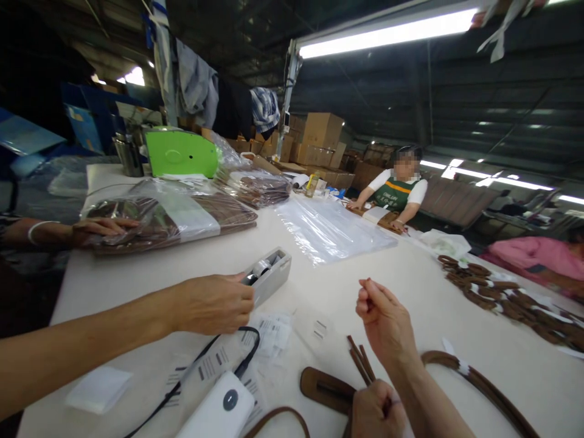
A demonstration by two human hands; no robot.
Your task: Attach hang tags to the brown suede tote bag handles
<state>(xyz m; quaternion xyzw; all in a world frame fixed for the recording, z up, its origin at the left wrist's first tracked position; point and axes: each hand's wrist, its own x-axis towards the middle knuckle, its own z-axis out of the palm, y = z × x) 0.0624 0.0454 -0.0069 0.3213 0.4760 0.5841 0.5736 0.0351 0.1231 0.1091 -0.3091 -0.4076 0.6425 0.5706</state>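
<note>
At the bottom, my left hand (378, 410) is closed round a brown strap (360, 360), whose narrow ends stick up out of the fist. A wider brown piece with a rounded end (322, 386) lies beside it. Above and to the right, my right hand (387, 319) is raised over the table, thumb and fingertips pinched together; anything between them is too small to make out. A co-worker's hand (216, 304), on an arm reaching in from the left, grips a grey tape dispenser (271, 280). Brown cords with a white paper band (463, 366) curve at the lower right.
A white power bank (219, 410) with a black cable and printed labels (274, 334) lie in front. Bagged brown goods (214, 213), clear plastic bags (333, 228) and bundled brown cords (493, 295) lie farther off. A co-worker (395, 188) works across the table.
</note>
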